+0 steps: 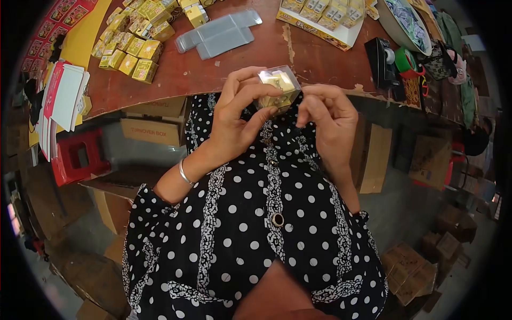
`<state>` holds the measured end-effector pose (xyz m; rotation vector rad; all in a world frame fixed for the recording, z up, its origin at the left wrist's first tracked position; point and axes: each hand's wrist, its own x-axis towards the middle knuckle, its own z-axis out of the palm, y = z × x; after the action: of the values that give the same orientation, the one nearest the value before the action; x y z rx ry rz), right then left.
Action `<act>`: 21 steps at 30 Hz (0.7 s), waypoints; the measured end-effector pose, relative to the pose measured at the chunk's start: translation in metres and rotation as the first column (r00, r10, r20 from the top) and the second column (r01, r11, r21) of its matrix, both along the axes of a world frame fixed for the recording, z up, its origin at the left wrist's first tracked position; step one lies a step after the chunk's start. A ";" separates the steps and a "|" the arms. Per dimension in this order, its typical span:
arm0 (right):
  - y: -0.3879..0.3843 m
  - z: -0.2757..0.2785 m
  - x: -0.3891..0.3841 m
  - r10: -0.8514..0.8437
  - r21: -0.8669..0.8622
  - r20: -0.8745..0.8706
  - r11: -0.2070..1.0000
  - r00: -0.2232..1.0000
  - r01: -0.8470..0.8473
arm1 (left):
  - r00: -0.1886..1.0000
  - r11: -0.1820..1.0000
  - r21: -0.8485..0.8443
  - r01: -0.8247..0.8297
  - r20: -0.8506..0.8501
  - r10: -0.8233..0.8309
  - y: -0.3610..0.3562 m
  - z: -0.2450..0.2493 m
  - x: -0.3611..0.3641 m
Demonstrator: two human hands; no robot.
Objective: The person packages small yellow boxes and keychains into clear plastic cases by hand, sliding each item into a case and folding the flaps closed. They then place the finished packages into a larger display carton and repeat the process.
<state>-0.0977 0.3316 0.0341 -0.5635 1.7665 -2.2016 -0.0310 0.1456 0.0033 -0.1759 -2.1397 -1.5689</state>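
My left hand [237, 112] is closed around a small clear plastic box [279, 87], its fingers over the top and its thumb along the near side. Pale yellow contents show through the box walls, but I cannot make out what they are. My right hand [332, 118] is just to the right of the box, fingers curled in with thumb and forefinger close together. Whether a tiny thing sits in that pinch is hidden. On the table beyond lies a flattened clear plastic box [226, 36], not folded up.
Many small yellow boxes [144, 49] are heaped at the back left. A white-edged display carton [325, 24] holds more. At right are a black tape dispenser [380, 63], a green tape roll [405, 60] and a bowl of packets [409, 24]. Printed cards [66, 96] lie left; cartons [152, 132] stand below.
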 end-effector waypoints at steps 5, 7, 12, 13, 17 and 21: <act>-0.013 -0.008 0.003 0.025 0.087 -0.006 0.996 1.000 -0.024 | 0.994 0.995 -0.090 -0.036 -0.106 0.027 0.001 0.000 -0.001; -0.014 -0.007 0.003 0.020 0.113 -0.012 0.993 1.000 -0.019 | 0.993 0.996 -0.085 -0.036 -0.113 0.027 0.002 -0.002 -0.002; -0.016 -0.008 0.004 0.010 0.154 -0.028 0.988 1.000 -0.005 | 0.990 0.995 -0.090 -0.050 -0.135 0.037 0.004 -0.008 -0.002; -0.019 -0.006 0.005 -0.024 0.165 -0.030 0.986 0.999 0.029 | 0.992 0.994 -0.098 -0.052 -0.123 0.040 0.003 -0.006 -0.002; -0.020 -0.002 0.002 -0.144 0.335 -0.181 0.921 0.973 0.199 | 0.995 0.992 -0.111 -0.063 -0.083 0.054 0.000 -0.006 0.001; -0.013 -0.025 -0.018 -0.117 0.192 -0.775 0.892 0.621 0.408 | 0.999 0.997 0.072 0.025 0.024 -0.027 0.002 -0.012 0.002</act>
<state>-0.1159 0.3182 0.0095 -1.3409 2.7537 -1.8292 -0.0290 0.1478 -0.0086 -0.1613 -2.1042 -1.6681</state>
